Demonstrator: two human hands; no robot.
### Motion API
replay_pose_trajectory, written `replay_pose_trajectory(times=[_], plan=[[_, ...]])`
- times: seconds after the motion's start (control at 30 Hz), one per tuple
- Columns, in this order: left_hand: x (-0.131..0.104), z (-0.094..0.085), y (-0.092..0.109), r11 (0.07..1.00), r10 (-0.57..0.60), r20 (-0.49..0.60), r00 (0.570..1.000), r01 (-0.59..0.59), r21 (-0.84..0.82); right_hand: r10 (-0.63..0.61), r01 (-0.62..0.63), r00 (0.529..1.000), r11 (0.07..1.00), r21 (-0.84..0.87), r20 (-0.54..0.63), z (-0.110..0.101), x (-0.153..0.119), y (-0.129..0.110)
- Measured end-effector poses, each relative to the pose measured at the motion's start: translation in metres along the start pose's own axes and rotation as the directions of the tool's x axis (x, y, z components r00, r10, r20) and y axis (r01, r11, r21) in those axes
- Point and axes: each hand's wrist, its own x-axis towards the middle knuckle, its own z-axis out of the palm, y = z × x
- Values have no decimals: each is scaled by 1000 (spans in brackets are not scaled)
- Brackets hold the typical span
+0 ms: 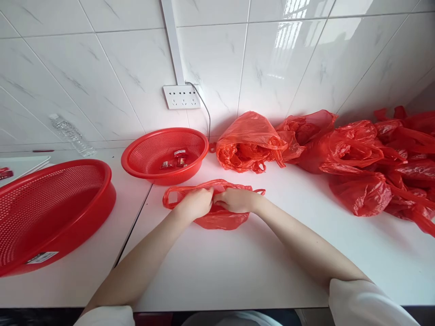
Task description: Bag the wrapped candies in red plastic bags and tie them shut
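A red plastic bag (222,221) lies on the white table in front of me, its mouth spread and its handles out to both sides. My left hand (197,202) reaches into the mouth from the left, fingers curled down and mostly hidden. From the other side my right hand (235,200) dips in as well, its bent fingers close to the left hand's. Both hands look closed; what is between the fingers is concealed. Just behind the bag, to the left, stands a red perforated basket (141,175) with a few small red wrapped packets (180,156) in it.
A larger red basket (100,213) stands at the left, near a clear plastic bottle (73,136) and a white tray (27,164). Filled red plastic bags (360,154) are heaped along the right and back. On the tiled wall sits a socket strip (182,97) with a cable.
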Motion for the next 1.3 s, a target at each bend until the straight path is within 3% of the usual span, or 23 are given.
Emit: replay_pose_trajectory(times=[0.07,0.2,0.33,0.47,0.53,0.6,0.67,0.77,0.87,1.1,1.23,1.3], plan=[[4,3,-4,1000,-18,48,999,18,-5,40,-39,999,997,-68,9,0,2,6],[2,-5,-20,979,-201,215,956,203,16,164,-154,985,975,-158,56,-10,-3,27],[-10,-20,-28,968,-246,214,945,252,-4,273,-255,960,941,-223,57,-24,-16,37],[-16,-24,-13,994,-49,36,998,52,-93,192,-187,981,963,-193,7,-29,-20,25],[-13,-19,-4,980,88,-62,994,-98,-175,107,-114,993,981,-156,-51,-26,-17,19],[-8,-13,0,953,185,-52,981,-192,-233,32,-42,994,995,-92,-106,-21,-11,17],[-3,-9,-4,944,236,49,970,-217,-250,18,-22,994,999,-31,-111,-15,-6,21],[0,-11,-20,954,217,224,950,-157,-257,106,-105,993,994,13,-55,-7,-2,35],[-3,-21,-38,936,175,314,933,-59,-347,108,-106,993,993,47,-49,-3,-1,49],[-10,-35,-71,774,57,201,978,84,-628,29,-30,999,1000,8,42,-4,7,54],[-13,-39,-89,674,-7,337,941,254,-694,-148,148,988,989,26,33,-3,10,50],[-18,-43,-91,659,-10,342,940,264,-704,-170,170,985,985,39,0,-3,9,46]])
